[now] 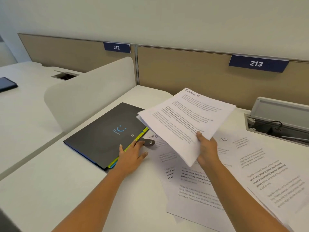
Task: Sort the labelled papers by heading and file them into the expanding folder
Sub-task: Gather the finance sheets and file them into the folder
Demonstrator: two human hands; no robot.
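We see the right hand holding a stack of papers up over the desk, thumb and fingers pinched on its near edge. The top page says FINANCE. The left hand lies flat on the dark folder, fingers spread. More papers lie on the desk by the folder.
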